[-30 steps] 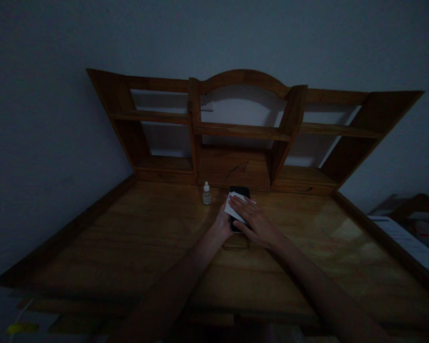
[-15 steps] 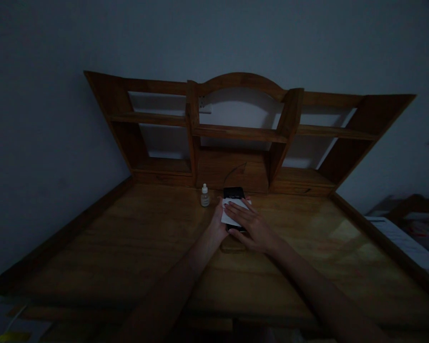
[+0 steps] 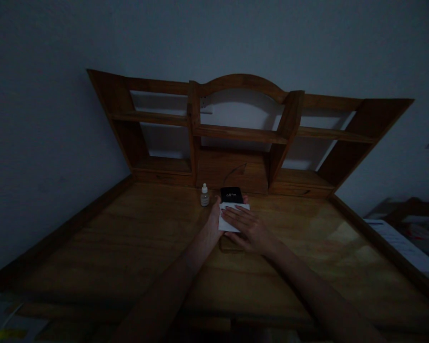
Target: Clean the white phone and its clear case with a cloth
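Note:
A black phone (image 3: 231, 194) with lit digits on its screen lies in my left hand (image 3: 213, 223), whose fingers wrap round it from beneath and show at its right edge. Over the lower part of the screen is a white cloth or tissue (image 3: 229, 224). My right hand (image 3: 248, 228) presses on the white sheet with its fingers stretched flat. Just below the phone, a phone case (image 3: 231, 247) is partly visible on the wooden desk (image 3: 146, 238). A small dropper bottle (image 3: 205, 196) with a white cap stands upright left of the phone.
A wooden shelf unit (image 3: 243, 134) runs along the back of the desk against the wall. A thin dark cable (image 3: 235, 168) shows in front of its middle section. Beyond the desk's right edge lie white papers (image 3: 402, 245).
My right hand and the white sheet have moved down the phone, towards me. More of the upper screen and its digits now shows. The phone has shifted slightly left.

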A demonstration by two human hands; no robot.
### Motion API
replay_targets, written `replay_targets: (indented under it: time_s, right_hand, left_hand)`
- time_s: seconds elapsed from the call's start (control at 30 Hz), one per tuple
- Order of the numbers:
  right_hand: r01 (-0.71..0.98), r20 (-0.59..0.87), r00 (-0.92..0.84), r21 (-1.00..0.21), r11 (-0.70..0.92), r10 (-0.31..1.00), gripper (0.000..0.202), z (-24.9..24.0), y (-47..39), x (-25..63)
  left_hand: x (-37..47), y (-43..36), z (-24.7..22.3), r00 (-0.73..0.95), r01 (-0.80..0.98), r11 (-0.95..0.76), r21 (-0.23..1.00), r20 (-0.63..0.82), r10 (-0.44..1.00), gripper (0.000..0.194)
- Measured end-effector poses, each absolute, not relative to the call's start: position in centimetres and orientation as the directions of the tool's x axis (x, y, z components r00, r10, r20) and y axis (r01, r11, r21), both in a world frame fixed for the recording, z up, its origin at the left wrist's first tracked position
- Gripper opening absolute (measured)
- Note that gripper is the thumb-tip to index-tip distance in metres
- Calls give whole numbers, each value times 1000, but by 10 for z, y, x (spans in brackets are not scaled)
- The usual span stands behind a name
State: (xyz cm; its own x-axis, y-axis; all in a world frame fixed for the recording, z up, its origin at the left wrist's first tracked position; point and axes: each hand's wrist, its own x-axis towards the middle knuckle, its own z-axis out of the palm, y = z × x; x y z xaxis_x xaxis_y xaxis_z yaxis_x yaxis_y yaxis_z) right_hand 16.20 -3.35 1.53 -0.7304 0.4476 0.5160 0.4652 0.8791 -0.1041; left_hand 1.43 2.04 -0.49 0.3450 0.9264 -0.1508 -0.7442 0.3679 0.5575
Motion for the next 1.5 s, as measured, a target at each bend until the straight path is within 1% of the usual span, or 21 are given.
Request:
replay_targets:
  time_s: [0.1,0.2,0.3,0.4,0.5,0.63,0.73,0.83,1.0,1.13,1.3,1.4,1.5]
  right_hand:
    - [426,486,-760,-127,896,431,56,20,-37,161]
    - [367,467,-788,-165,915,401,50,24,-39,163]
    - [320,485,-785,-214,923,385,43,26,-40,166]
    - [305,515,-758,-261,916,399,38,27,-40,169]
    - [305,532,-740,-279,911,411,38,26,-40,171]
    - [318,531,-744,-252,914,405,41,23,-36,175]
    - [353,532,-740,-212,911,411,45,20,-32,178]
    - [407,533,-721,-192,893,444,48,18,-28,179]
    - [511,516,-677,-185,839,525,45,19,-23,180]
    - [588,508,-632,-178,789,586,48,18,-20,180]
    - [690,547,-515,-192,697,661,49,15,-16,180]
    - [734,568,-460,-191,652,683,50,13,-13,181]
    - [760,587,-422,-187,623,691,52,9,-9,182]
  left_hand:
    - [9,22,-4,397,-727,420,543,-168,902,58]
    - [6,22,-2,450,-716,452,531,-143,881,65]
    - [7,19,-1,492,-709,477,520,-120,862,69]
    - [10,17,1,525,-698,501,512,-111,844,74]
    - [12,18,0,504,-709,494,503,-129,854,77]
    - [13,25,-4,453,-757,457,468,-129,882,71]
    - [12,30,-7,439,-761,456,461,-152,886,65]
    - [11,32,-8,464,-745,494,447,-184,866,60]
    - [9,30,-6,456,-727,518,450,-246,855,56]
    - [12,27,-6,449,-734,493,467,-211,868,50]
    - [20,17,3,472,-720,511,470,-209,857,55]
    - [22,10,8,493,-702,523,483,-201,847,56]
    - [24,7,9,493,-697,511,504,-181,851,53]
